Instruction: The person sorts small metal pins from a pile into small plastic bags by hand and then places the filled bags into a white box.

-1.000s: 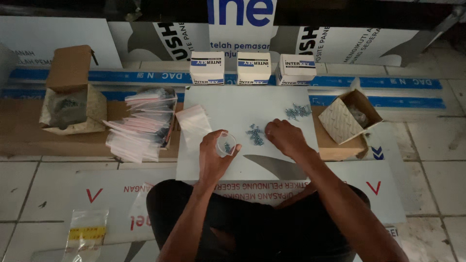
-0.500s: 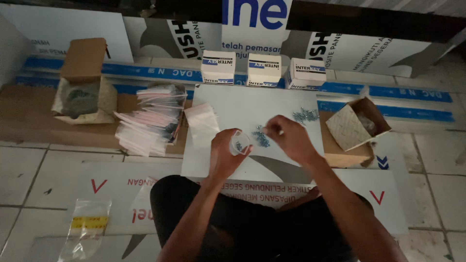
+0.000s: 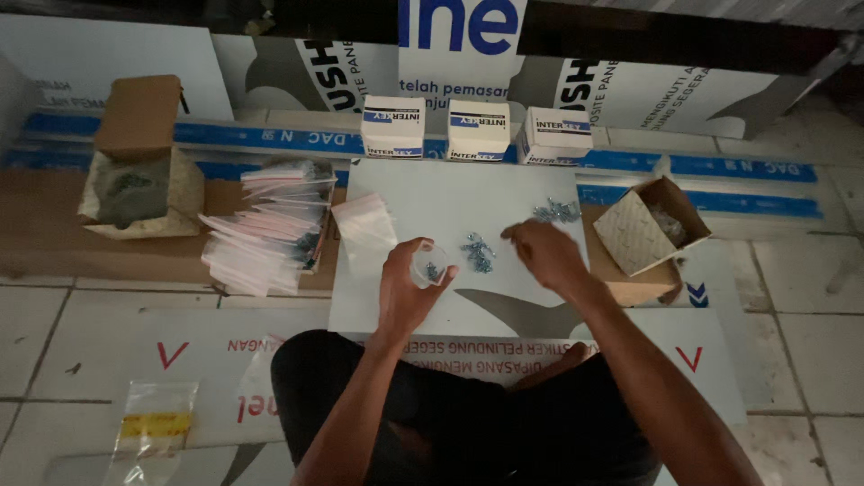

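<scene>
Head view: my right hand (image 3: 547, 255) has lifted off the screws (image 3: 478, 252), fingers pinched.
My left hand (image 3: 405, 286) grips one small bag (image 3: 430, 265); three white boxes (image 3: 474, 130), two screw piles.

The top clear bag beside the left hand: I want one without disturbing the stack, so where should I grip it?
Probably pinch the top clear bag at its near right corner, coming from the board's side: it lies flat, and that edge faces the left hand, away from the bag stack.
</scene>
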